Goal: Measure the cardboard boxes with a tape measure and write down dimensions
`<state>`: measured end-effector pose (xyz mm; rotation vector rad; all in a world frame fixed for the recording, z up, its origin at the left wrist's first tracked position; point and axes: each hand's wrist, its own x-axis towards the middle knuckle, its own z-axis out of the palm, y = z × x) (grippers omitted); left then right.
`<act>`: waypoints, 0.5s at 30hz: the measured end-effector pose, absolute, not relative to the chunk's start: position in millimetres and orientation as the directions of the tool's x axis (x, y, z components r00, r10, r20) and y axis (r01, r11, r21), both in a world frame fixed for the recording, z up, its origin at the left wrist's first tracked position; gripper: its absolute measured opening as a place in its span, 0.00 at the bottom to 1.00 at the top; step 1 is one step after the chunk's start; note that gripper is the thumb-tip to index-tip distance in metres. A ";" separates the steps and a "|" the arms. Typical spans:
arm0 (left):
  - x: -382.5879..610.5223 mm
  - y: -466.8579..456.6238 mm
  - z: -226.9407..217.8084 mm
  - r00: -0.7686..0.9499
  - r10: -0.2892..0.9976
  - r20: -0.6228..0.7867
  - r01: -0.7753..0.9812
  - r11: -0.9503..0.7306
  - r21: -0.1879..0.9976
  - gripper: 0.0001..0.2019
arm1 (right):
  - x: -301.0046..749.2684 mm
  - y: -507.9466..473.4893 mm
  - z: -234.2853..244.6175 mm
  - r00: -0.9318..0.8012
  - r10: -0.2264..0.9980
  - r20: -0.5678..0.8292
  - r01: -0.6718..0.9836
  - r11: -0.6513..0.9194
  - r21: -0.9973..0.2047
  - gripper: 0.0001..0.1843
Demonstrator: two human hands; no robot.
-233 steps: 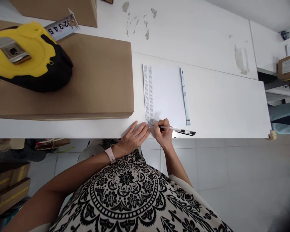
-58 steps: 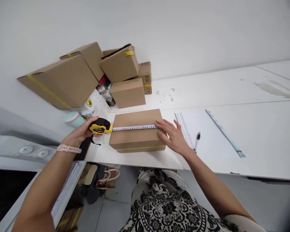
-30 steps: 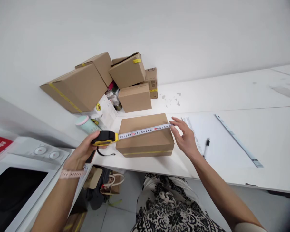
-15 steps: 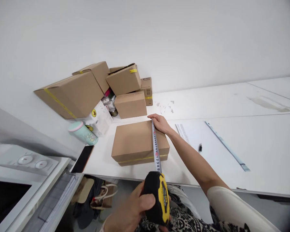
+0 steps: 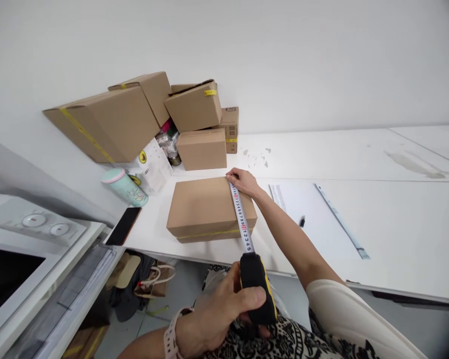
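Observation:
My left hand [image 5: 224,306] is wrapped round the black and yellow case of a tape measure [image 5: 257,289], held just off the table's front edge. From it the white blade [image 5: 240,214] runs out across the top of a closed brown cardboard box [image 5: 205,204]. At the box's far edge, my right hand [image 5: 244,180] pinches the blade's end; the fingers hide its tip. Yellow tape runs along the box's front side. The box lies flat on the white table [image 5: 396,219].
Several cardboard boxes [image 5: 108,122] are stacked at the back left. Before them stand a mint tumbler [image 5: 127,188] and a black phone [image 5: 124,227]. Right of the box lie paper sheets [image 5: 314,244], a small black object [image 5: 302,221] and a pale strip [image 5: 340,219]. A microwave [image 5: 26,234] is at far left.
The tape measure's case has moved right and slightly up in view, tilting the blade more. My right hand stays at the box's far edge. The whole view has shifted a little.

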<state>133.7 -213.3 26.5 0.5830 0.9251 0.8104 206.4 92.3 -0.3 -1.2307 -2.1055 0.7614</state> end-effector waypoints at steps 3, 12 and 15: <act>135.0 -212.7 28.5 0.333 0.807 -0.487 -0.342 0.585 0.735 0.35 | 206.0 92.9 -1.7 -0.417 0.889 0.191 0.558 0.417 -0.717 0.12; 107.1 -215.7 25.7 0.353 0.877 -0.326 -0.383 0.453 0.805 0.36 | 221.8 92.8 -6.2 -0.139 0.949 0.281 0.127 0.299 -0.946 0.23; 66.5 -226.9 21.8 0.117 0.979 -0.169 -0.273 0.196 0.942 0.51 | 253.9 72.9 -21.5 0.083 0.981 0.174 -0.067 0.180 -0.981 0.30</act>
